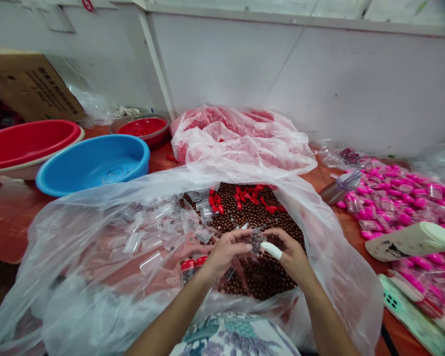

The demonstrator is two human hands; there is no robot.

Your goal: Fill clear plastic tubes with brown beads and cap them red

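Note:
Between both hands is a small clear plastic case (257,241) with dark brown balls visible inside. My left hand (225,252) pinches its left side with thumb and fingers. My right hand (291,254), with a white cover on one digit, grips the right side. Below them a heap of brown balls (270,277) lies on a spread clear plastic sheet (326,232). Left of the heap are several clear empty cases (163,230). Small red pieces (250,194) rest on the balls at the back. Red-topped cases (188,269) lie near my left wrist.
A blue basin (96,163) and a red basin (29,143) stand at left, by a cardboard box (33,86). Behind the sheet sits a plastic bag of red pieces (237,138). At right are many pink items (400,193), a pale tumbler (411,241) and a phone (415,311).

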